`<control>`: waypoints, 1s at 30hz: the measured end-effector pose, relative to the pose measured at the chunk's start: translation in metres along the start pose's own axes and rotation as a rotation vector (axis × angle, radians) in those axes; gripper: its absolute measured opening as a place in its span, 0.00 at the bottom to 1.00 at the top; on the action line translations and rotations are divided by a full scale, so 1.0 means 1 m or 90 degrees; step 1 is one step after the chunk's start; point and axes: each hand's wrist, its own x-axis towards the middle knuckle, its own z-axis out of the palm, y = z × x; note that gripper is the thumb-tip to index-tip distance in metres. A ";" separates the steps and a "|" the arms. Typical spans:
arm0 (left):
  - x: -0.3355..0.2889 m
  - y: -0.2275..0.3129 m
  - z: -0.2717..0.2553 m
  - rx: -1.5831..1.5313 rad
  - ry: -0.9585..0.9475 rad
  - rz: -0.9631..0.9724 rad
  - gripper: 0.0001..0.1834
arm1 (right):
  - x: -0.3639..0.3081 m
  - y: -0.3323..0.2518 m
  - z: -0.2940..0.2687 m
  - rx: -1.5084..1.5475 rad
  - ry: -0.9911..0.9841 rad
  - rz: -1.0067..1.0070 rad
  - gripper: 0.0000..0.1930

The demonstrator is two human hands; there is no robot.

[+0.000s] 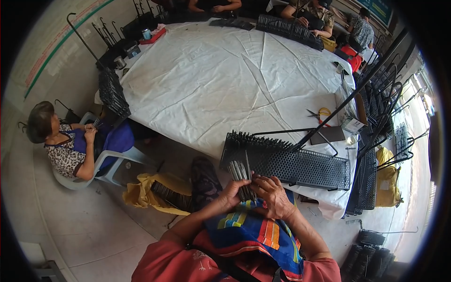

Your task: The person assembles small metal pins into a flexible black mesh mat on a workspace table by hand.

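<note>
A bundle of thin, pointed metal rods (238, 170) stands upright in front of my body. My left hand (232, 191) is wrapped round its lower part. From the other side my right hand (275, 196) closes its bent fingers against the bundle's right edge, where one longer rod rises above the others. The right fingertips are partly hidden. Just beyond my hands, a black perforated metal tray (324, 168) rests at the near table edge. Its left part holds a dense row of dark rods (253, 142). A striped blue cloth (268, 231) covers my lap.
A white-covered table (197, 80) stretches ahead. Yellow-handled scissors (323, 114) and a dark flat box (327, 135) lie behind the tray. Left of my legs sits a yellow sack (141, 189) of rods. One person (70, 145) sits at left; others work across the table.
</note>
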 end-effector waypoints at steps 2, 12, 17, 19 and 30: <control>-0.002 0.000 0.002 0.032 -0.018 0.040 0.21 | 0.001 0.003 0.002 0.027 0.010 -0.005 0.38; -0.008 0.007 0.032 0.247 -0.179 -0.003 0.26 | 0.052 0.041 -0.008 0.363 0.273 0.143 0.36; -0.012 0.001 0.013 0.152 -0.224 -0.179 0.32 | 0.047 0.035 0.020 0.548 0.159 0.204 0.16; -0.018 0.005 0.018 0.137 -0.238 -0.204 0.33 | 0.039 0.031 0.032 0.556 0.226 0.248 0.12; -0.018 -0.015 0.014 0.447 -0.173 -0.073 0.24 | 0.033 0.007 0.037 0.405 0.387 0.289 0.09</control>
